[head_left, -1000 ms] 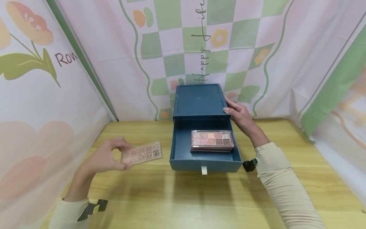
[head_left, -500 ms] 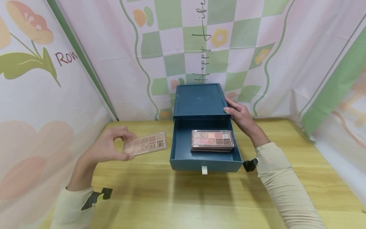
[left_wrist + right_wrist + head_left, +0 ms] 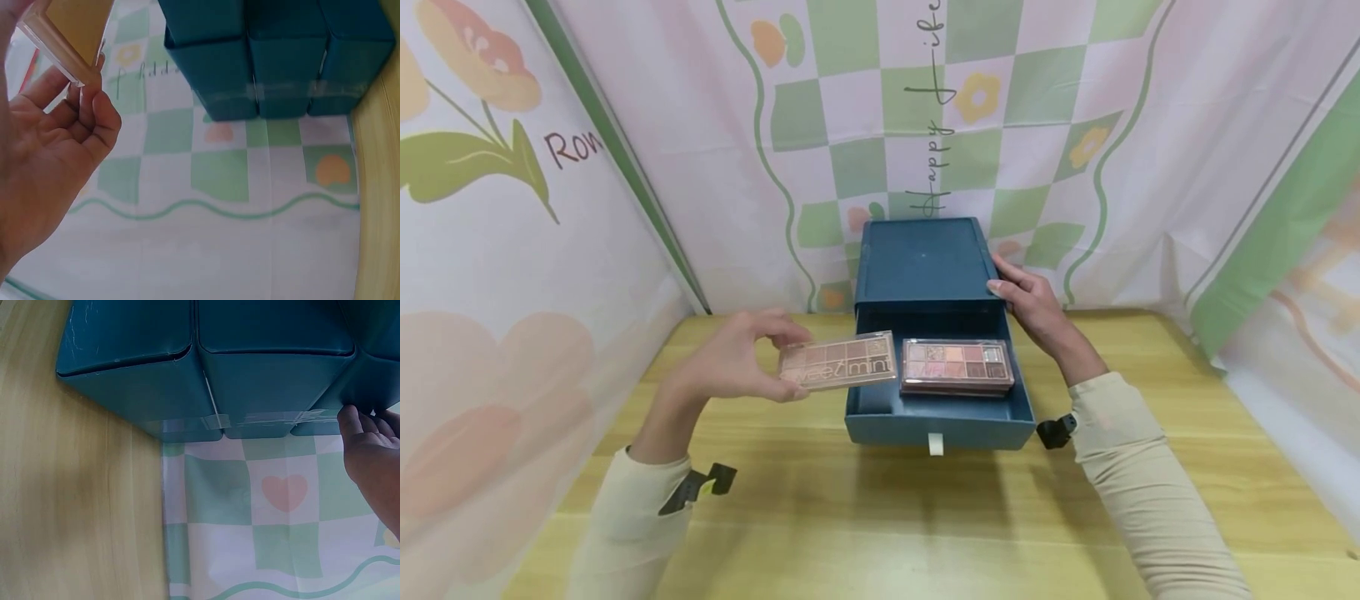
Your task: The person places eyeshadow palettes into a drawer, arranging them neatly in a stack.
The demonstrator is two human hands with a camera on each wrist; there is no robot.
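Observation:
My left hand point(image 3: 730, 358) pinches one end of a clear-lidded eyeshadow palette point(image 3: 838, 361) between thumb and fingers. The palette's far end hangs over the left part of a pulled-out drawer point(image 3: 898, 432). Inside that drawer, on the right, lies a small stack of similar eyeshadow palettes point(image 3: 957, 367). The drawer belongs to a dark teal drawer unit point(image 3: 922, 260). My right hand point(image 3: 1037, 308) rests against the unit's right side, thumb near the top edge; its fingertips are partly hidden. In the left wrist view only a corner of the held palette point(image 3: 69, 31) shows.
Both wrist views show the unit as three stacked drawers, with clear tape point(image 3: 262, 417) across their seams. It stands on a wooden table point(image 3: 790, 500) against a checked green and white curtain point(image 3: 917, 108). A white pull tab point(image 3: 936, 443) hangs from the drawer front.
My left hand has carried the palette rightward and up from beside the unit to over the drawer's left edge. The right hand and the drawer have stayed in place.

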